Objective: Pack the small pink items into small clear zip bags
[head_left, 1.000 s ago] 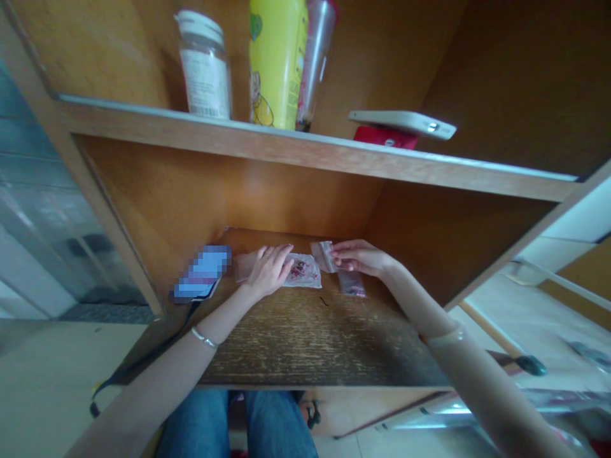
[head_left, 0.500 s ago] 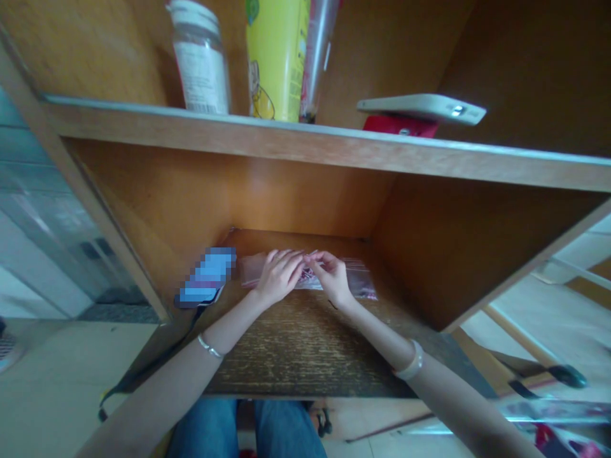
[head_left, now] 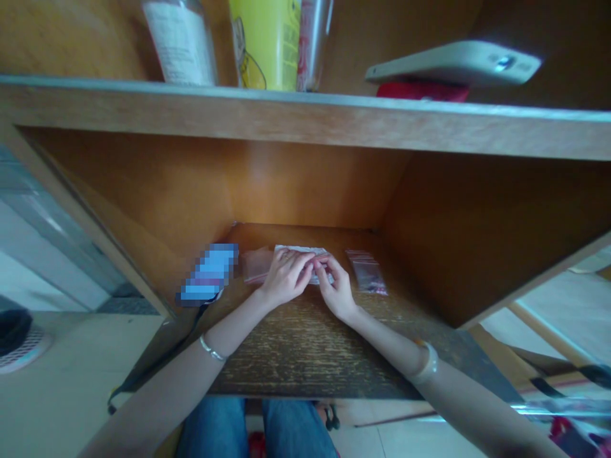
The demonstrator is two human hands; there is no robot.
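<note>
My left hand (head_left: 289,276) lies over a small clear bag (head_left: 298,248) with a pale top edge, its fingers bent inward. Opposite it, my right hand (head_left: 337,286) has thumb and forefinger brought together. The fingertips of both hands meet over the bag's right part; what they pinch is too small and hidden to name. Left of the hands lies a flat clear plastic bag (head_left: 256,266). A zip bag (head_left: 367,272) with small dark and pinkish contents at its lower end rests to the right.
A phone-like device (head_left: 207,273) with a blurred-out screen leans at the left, its dark cord (head_left: 167,353) running to the front edge. On the shelf (head_left: 305,117) above stand a white-labelled jar (head_left: 181,44), a yellow container (head_left: 267,44) and a white device (head_left: 453,62) on something red.
The view has shifted, so the upper shelf sits higher in it. The middle bag's pale edge now shows behind my hands, and the right-hand bag shows apart from it. Both hands stay together.
</note>
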